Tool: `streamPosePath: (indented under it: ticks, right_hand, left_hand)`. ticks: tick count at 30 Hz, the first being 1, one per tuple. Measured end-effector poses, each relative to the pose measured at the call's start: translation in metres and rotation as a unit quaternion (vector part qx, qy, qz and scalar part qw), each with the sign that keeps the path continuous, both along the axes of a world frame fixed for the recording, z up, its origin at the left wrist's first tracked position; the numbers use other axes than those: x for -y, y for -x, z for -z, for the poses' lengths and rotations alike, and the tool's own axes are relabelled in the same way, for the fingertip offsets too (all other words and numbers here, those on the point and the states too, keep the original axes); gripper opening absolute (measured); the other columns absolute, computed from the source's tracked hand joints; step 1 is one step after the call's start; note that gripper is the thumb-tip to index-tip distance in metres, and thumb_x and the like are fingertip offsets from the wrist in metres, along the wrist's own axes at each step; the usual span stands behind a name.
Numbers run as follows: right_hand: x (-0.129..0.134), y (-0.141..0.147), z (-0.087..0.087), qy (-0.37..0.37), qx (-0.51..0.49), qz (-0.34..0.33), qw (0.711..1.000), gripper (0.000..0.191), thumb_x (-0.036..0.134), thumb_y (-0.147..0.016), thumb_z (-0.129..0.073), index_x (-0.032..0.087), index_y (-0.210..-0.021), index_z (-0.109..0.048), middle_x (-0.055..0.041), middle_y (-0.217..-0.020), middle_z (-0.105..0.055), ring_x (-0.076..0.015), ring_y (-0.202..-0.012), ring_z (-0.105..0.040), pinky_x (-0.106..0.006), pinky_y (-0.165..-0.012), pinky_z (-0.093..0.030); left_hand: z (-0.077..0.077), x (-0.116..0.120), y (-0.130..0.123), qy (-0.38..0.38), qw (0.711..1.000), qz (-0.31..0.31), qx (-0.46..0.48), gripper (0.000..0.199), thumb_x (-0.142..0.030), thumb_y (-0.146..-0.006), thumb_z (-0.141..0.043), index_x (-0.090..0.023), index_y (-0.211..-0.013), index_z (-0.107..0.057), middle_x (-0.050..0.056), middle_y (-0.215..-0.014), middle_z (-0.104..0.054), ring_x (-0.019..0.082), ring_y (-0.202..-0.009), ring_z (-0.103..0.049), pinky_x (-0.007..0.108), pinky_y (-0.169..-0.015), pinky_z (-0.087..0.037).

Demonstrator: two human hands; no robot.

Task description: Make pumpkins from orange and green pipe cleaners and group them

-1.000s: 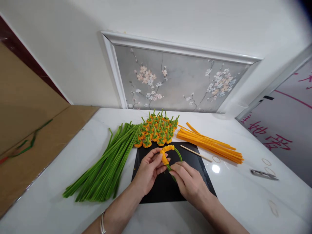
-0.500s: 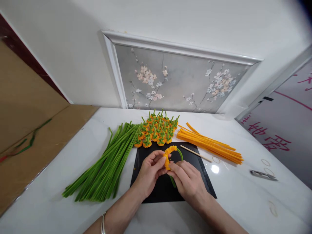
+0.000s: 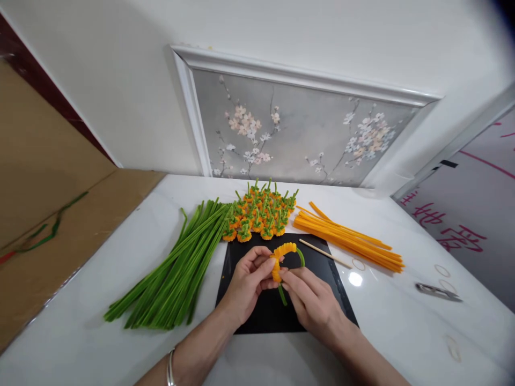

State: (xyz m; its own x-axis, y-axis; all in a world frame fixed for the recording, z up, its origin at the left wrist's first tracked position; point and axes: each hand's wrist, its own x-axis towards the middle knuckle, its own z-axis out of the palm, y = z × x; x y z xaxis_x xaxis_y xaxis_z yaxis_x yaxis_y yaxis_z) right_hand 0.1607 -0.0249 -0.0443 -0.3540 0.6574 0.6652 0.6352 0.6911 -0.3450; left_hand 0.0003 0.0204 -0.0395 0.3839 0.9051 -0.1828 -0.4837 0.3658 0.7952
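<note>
Between my two hands is an orange pipe-cleaner coil (image 3: 285, 249), bent into an arc, with a green pipe cleaner (image 3: 301, 257) coming out of its upper end and a green piece hanging below. My left hand (image 3: 251, 279) pinches the coil's left side between thumb and fingers. At the coil's lower end, the fingertips of my right hand (image 3: 311, 295) are closed on it. Both hands are over a black mat (image 3: 257, 321). Just behind it stand several small orange-and-green pipe-cleaner pieces (image 3: 265, 212) with green stems pointing up.
A bundle of green pipe cleaners (image 3: 169, 273) lies to the left, orange pipe cleaners (image 3: 350, 241) to the right. A thin wooden stick (image 3: 325, 253) rests across the mat's edge. Thread snips (image 3: 438, 291) and several rubber bands (image 3: 454, 348) lie farther right on the white table (image 3: 386, 327).
The green pipe cleaner at the coil's upper end now curves lower and tighter, and its lower piece shows more. My right fingers have shifted slightly; the view has tilted a little.
</note>
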Motion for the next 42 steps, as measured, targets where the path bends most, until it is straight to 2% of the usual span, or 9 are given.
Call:
streamPosePath:
  ticks: [13,19,22,25,29,33,35,38,42]
  right_hand:
    - [0.005,0.005,0.006,-0.031,-0.073,0.003,0.997,0.043,-0.002,-0.085,-0.051,0.019,-0.123,-0.052,-0.0093,-0.093,-0.063,-0.0171,-0.081,-0.061,-0.030,-0.074,-0.056]
    - [0.004,0.005,0.009,-0.027,-0.090,0.018,0.995,0.040,-0.001,-0.086,-0.051,0.021,-0.120,-0.053,-0.0065,-0.089,-0.062,-0.0158,-0.079,-0.062,-0.028,-0.074,-0.056]
    - [0.002,0.005,0.005,-0.020,-0.119,0.022,0.992,0.036,-0.001,-0.086,-0.050,0.021,-0.115,-0.056,-0.0063,-0.091,-0.063,-0.0155,-0.081,-0.063,-0.027,-0.074,-0.056]
    - [0.001,0.002,0.002,0.011,-0.160,0.023,0.987,0.034,0.002,-0.086,-0.051,0.023,-0.112,-0.057,-0.0044,-0.087,-0.062,-0.0157,-0.080,-0.062,-0.028,-0.072,-0.055]
    - [0.003,-0.005,0.002,0.086,-0.235,0.002,0.968,0.037,0.007,-0.087,-0.053,0.026,-0.118,-0.054,-0.0005,-0.078,-0.056,-0.0138,-0.071,-0.058,-0.023,-0.059,-0.051]
    - [0.004,-0.011,0.002,0.161,-0.295,-0.032,0.941,0.035,0.013,-0.089,-0.054,0.028,-0.121,-0.052,-0.0003,-0.079,-0.054,-0.0133,-0.069,-0.056,-0.022,-0.056,-0.049]
    - [0.003,-0.013,0.001,0.169,-0.297,-0.039,0.939,0.035,0.014,-0.089,-0.053,0.029,-0.121,-0.051,-0.0005,-0.080,-0.055,-0.0137,-0.070,-0.057,-0.023,-0.057,-0.050]
    - [0.002,-0.016,-0.001,0.151,-0.264,-0.033,0.952,0.036,0.012,-0.089,-0.052,0.028,-0.122,-0.051,-0.0001,-0.079,-0.055,-0.0135,-0.068,-0.057,-0.023,-0.057,-0.050]
    - [0.000,-0.017,0.000,0.098,-0.146,-0.028,0.984,0.034,0.007,-0.089,-0.051,0.024,-0.117,-0.054,-0.0021,-0.082,-0.060,-0.0147,-0.075,-0.060,-0.027,-0.070,-0.054]
  left_hand:
    - [-0.005,0.008,-0.009,-0.130,0.987,-0.038,-0.090,0.023,-0.022,-0.074,-0.073,-0.017,-0.085,-0.053,-0.002,-0.079,-0.061,0.005,-0.052,-0.052,0.013,-0.041,-0.044]
    - [-0.009,0.012,-0.008,-0.131,0.985,-0.036,-0.109,0.038,-0.019,-0.075,-0.073,-0.023,-0.110,-0.057,-0.002,-0.090,-0.062,0.005,-0.057,-0.057,0.014,-0.047,-0.049]
    - [-0.010,0.012,-0.006,-0.135,0.985,-0.025,-0.107,0.037,-0.018,-0.074,-0.073,-0.023,-0.109,-0.061,-0.001,-0.092,-0.061,0.006,-0.062,-0.059,0.014,-0.049,-0.050]
    - [-0.010,0.009,-0.004,-0.134,0.987,-0.001,-0.084,0.041,-0.022,-0.077,-0.071,-0.023,-0.117,-0.059,0.001,-0.092,-0.062,0.008,-0.065,-0.059,0.015,-0.052,-0.052]
    - [-0.008,0.002,0.001,-0.128,0.989,0.016,-0.075,0.039,-0.032,-0.086,-0.061,-0.025,-0.123,-0.056,0.003,-0.093,-0.063,0.011,-0.070,-0.060,0.021,-0.057,-0.055]
    - [-0.006,-0.006,0.009,-0.195,0.975,0.015,-0.104,0.036,-0.028,-0.082,-0.066,-0.026,-0.117,-0.062,0.002,-0.095,-0.062,0.011,-0.071,-0.060,0.021,-0.060,-0.054]
    - [-0.006,-0.008,0.013,-0.206,0.972,0.048,-0.102,0.031,-0.030,-0.083,-0.065,-0.023,-0.113,-0.065,0.002,-0.088,-0.063,0.012,-0.071,-0.061,0.022,-0.062,-0.054]
    - [-0.007,-0.009,0.016,-0.168,0.977,0.095,-0.089,0.028,-0.037,-0.085,-0.062,-0.019,-0.106,-0.068,0.003,-0.077,-0.065,0.014,-0.071,-0.063,0.024,-0.064,-0.054]
    - [-0.005,-0.007,0.011,-0.120,0.987,0.042,-0.101,0.023,-0.034,-0.077,-0.071,-0.017,-0.093,-0.067,0.001,-0.079,-0.064,0.012,-0.071,-0.061,0.024,-0.066,-0.053]
